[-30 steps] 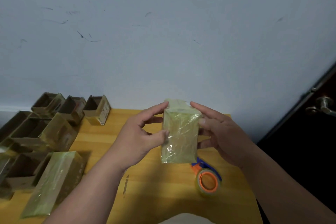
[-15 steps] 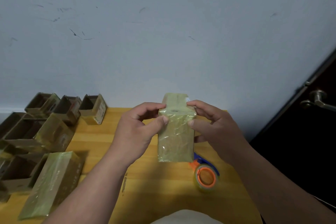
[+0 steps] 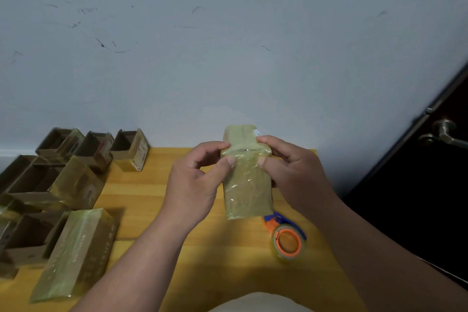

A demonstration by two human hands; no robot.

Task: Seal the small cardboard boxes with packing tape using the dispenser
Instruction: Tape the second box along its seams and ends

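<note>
Nearest us, lower right of centre, the tape dispenser lies on the yellow wooden table, orange core up. At lower left lies a tape-wrapped box. Centre frame, we have the taped box held upright above the table: left hand pinching its upper left edge, thumb on the front, right hand gripping the upper right. Further back at the left, open cardboard boxes stand by the scuffed wall
</note>
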